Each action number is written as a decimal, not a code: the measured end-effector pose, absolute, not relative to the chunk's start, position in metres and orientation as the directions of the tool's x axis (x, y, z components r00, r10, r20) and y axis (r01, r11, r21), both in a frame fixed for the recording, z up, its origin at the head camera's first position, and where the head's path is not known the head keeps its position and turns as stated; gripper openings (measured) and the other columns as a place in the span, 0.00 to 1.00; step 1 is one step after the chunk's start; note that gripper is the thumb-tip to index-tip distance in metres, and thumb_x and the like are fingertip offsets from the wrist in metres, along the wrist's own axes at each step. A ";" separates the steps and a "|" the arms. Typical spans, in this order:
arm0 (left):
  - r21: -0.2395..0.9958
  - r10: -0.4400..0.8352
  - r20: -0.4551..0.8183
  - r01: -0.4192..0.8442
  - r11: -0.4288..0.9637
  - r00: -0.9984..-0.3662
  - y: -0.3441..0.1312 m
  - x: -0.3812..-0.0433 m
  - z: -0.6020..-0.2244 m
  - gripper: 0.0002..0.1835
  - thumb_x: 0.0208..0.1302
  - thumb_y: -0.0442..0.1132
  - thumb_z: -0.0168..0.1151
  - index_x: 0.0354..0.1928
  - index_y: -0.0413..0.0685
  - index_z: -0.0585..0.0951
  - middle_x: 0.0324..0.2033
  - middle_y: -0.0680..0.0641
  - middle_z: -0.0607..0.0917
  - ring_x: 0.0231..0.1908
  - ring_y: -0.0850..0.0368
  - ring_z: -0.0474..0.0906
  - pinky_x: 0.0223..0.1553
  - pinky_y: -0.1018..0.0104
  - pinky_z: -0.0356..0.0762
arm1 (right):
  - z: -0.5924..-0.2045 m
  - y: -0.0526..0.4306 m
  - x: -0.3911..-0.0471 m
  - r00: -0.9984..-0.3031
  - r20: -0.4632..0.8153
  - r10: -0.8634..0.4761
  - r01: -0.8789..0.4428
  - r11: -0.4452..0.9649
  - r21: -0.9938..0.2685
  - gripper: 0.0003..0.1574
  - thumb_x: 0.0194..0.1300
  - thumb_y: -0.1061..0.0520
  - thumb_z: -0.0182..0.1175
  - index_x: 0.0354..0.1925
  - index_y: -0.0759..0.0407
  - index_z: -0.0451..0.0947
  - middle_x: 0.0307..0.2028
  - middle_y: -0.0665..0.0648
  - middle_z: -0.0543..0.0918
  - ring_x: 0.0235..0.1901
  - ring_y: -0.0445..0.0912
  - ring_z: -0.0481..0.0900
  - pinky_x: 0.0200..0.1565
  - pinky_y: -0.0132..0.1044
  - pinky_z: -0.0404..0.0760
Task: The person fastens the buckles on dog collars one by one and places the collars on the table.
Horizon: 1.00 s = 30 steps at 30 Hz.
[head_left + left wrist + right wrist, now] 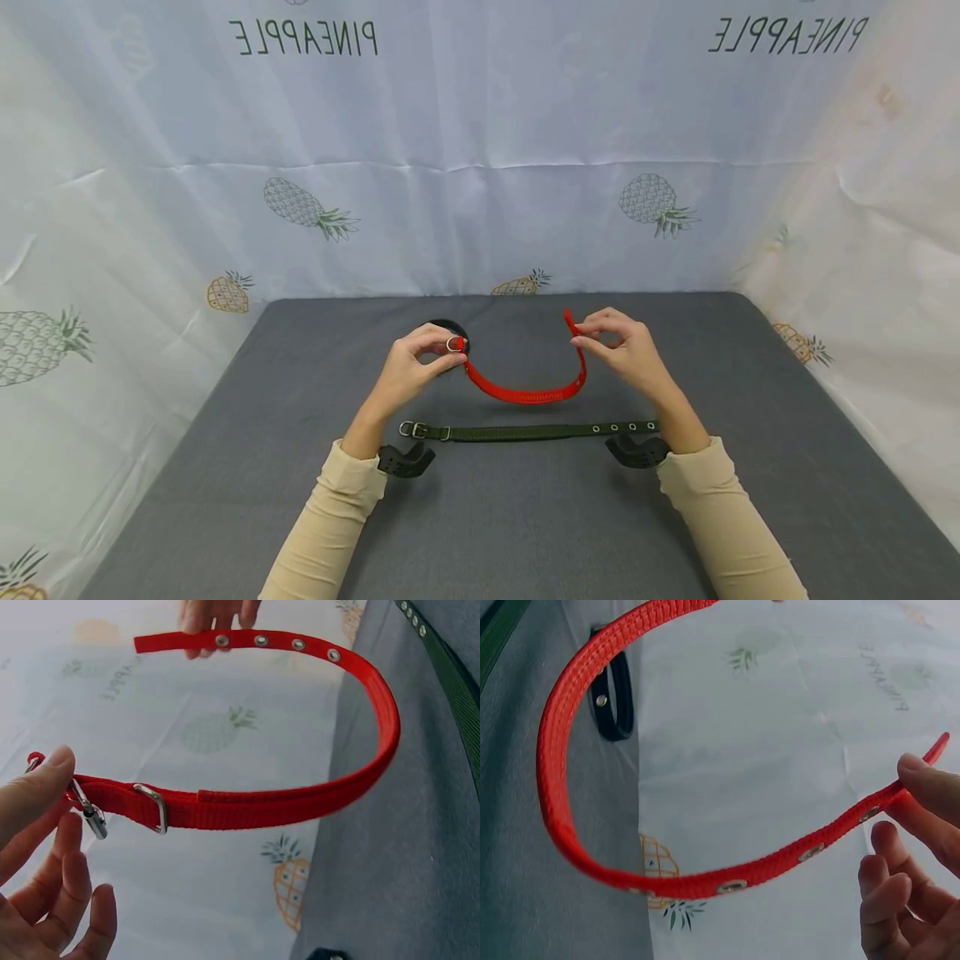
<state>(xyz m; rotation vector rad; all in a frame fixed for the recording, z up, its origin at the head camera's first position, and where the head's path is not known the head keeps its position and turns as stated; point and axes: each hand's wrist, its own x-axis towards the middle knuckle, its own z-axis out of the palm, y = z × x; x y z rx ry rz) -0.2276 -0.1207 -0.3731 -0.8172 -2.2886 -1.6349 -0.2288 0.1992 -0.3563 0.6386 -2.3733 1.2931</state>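
A red collar (528, 396) hangs in a U between the two hands, above the grey table. At its buckle end, with a metal ring and buckle, the left hand (414, 363) pinches it between thumb and finger. The right hand (624, 346) pinches the opposite end, near the tip. Metal eyelets run along that end of the red collar (277, 641) in the left wrist view. Below both hands a green collar (517, 433) lies stretched out straight, buckle at the left and eyelets at the right.
Behind the left hand lies a dark looped collar (621, 697), partly hidden by that hand in the head view. The grey table (517, 525) is bordered at the back and sides by a white curtain (480, 225) with pineapple prints. Each wrist wears a black camera mount (407, 460).
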 end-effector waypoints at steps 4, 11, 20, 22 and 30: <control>0.801 0.308 0.472 0.548 0.242 -0.826 -0.115 -0.226 -0.370 0.09 0.56 0.31 0.69 0.40 0.36 0.85 0.44 0.41 0.82 0.41 0.69 0.75 0.46 0.72 0.80 | -0.356 0.189 -0.229 -0.828 0.516 -0.217 -0.553 0.459 -0.695 0.09 0.56 0.68 0.67 0.38 0.68 0.85 0.38 0.47 0.81 0.37 0.24 0.72 0.33 0.22 0.77; 0.827 0.353 0.484 0.551 0.116 -0.801 -0.104 -0.227 -0.368 0.12 0.61 0.30 0.64 0.47 0.33 0.81 0.45 0.32 0.83 0.44 0.74 0.79 0.52 0.70 0.80 | -0.355 0.174 -0.226 -0.861 0.439 -0.256 -0.506 0.351 -0.788 0.07 0.62 0.65 0.63 0.40 0.68 0.80 0.35 0.39 0.84 0.34 0.27 0.79 0.38 0.25 0.80; 0.862 0.369 0.486 0.504 -0.053 -0.793 -0.091 -0.224 -0.368 0.17 0.63 0.33 0.63 0.49 0.27 0.76 0.37 0.52 0.85 0.37 0.70 0.83 0.43 0.73 0.83 | -0.348 0.156 -0.222 -0.865 0.389 -0.317 -0.469 0.240 -0.850 0.11 0.63 0.63 0.63 0.43 0.69 0.79 0.31 0.35 0.84 0.31 0.33 0.83 0.36 0.29 0.83; 0.865 0.375 0.472 0.501 -0.023 -0.798 -0.089 -0.223 -0.368 0.15 0.63 0.31 0.63 0.48 0.28 0.77 0.37 0.45 0.85 0.36 0.70 0.82 0.42 0.72 0.83 | -0.347 0.153 -0.222 -0.866 0.391 -0.313 -0.470 0.236 -0.851 0.11 0.63 0.64 0.63 0.43 0.70 0.79 0.31 0.34 0.83 0.30 0.33 0.83 0.37 0.30 0.83; 0.826 0.433 0.448 0.548 0.135 -0.782 -0.086 -0.221 -0.368 0.10 0.61 0.27 0.63 0.45 0.34 0.81 0.40 0.33 0.86 0.34 0.67 0.84 0.41 0.69 0.84 | -0.346 0.149 -0.219 -0.872 0.366 -0.326 -0.457 0.275 -0.846 0.13 0.62 0.62 0.65 0.44 0.67 0.82 0.33 0.50 0.84 0.26 0.36 0.78 0.30 0.30 0.78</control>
